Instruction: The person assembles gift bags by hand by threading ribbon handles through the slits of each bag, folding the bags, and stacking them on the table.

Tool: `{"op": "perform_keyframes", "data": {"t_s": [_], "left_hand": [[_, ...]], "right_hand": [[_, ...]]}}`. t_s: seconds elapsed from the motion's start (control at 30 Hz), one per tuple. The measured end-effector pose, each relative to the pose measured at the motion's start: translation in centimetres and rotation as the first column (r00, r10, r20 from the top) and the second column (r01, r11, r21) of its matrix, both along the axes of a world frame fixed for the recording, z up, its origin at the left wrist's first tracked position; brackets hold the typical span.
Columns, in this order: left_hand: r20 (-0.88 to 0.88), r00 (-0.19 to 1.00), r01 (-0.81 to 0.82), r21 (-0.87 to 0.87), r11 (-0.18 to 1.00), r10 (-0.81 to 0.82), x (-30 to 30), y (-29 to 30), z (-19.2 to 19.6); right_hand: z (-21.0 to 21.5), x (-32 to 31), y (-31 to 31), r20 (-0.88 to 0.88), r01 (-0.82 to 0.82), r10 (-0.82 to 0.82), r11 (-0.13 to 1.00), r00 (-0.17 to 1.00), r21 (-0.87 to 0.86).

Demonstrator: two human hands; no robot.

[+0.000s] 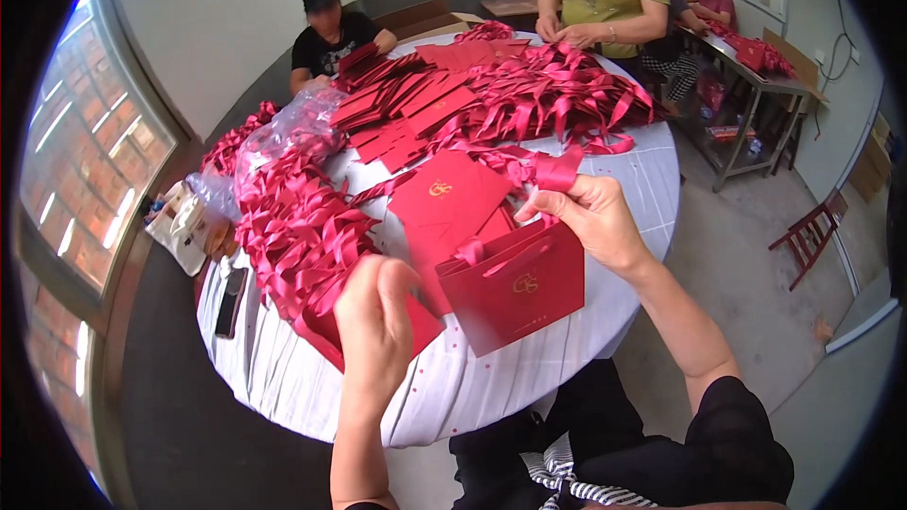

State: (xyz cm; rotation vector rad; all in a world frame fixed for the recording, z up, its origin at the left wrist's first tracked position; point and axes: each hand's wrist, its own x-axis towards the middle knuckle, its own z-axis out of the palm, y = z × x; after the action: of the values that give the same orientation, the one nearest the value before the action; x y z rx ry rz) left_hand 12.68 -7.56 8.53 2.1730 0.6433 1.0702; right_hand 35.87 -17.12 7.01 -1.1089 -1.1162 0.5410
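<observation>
A dark red paper gift bag with a small gold emblem lies flat at the near edge of the round table. My right hand pinches a red ribbon that runs from the bag's top edge. My left hand hovers raised at the bag's left side, fingers closed on the ribbon's other end, which is mostly hidden behind the hand. Flat red bags lie just beyond.
Heaps of red ribbon cover the left side, more ribbons and flat bags lie further back. A phone rests at the left rim. Two people sit across the table; others work at a metal bench. A wooden chair stands right.
</observation>
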Motion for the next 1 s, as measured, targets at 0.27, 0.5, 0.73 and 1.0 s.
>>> {"op": "perform_keyframes", "data": {"t_s": [0.27, 0.5, 0.73, 1.0], "left_hand": [[-0.069, 0.935, 0.262, -0.530, 0.807, -0.349, -2.8, -0.3, -2.4], [0.143, 0.941, 0.313, -0.707, 0.634, -0.306, -2.9, -1.0, -2.9], [0.371, 0.928, 0.225, -0.516, 0.827, -0.021, -2.9, -1.1, -3.0], [0.384, 0.893, -0.153, -0.235, 0.960, 0.236, -5.1, -0.3, -4.0]], "right_hand": [[0.2, -1.6, 0.7, 0.064, -0.081, 0.081, 0.997, 0.995, 0.010], [-0.7, -4.6, 2.5, 0.206, -0.063, 0.053, 0.997, 0.977, 0.042], [-1.7, -7.1, 4.0, 0.333, -0.050, 0.032, 0.998, 0.942, 0.046], [-0.9, -10.7, 6.4, 0.429, -0.105, -0.012, 0.963, 0.903, 0.249]]}}
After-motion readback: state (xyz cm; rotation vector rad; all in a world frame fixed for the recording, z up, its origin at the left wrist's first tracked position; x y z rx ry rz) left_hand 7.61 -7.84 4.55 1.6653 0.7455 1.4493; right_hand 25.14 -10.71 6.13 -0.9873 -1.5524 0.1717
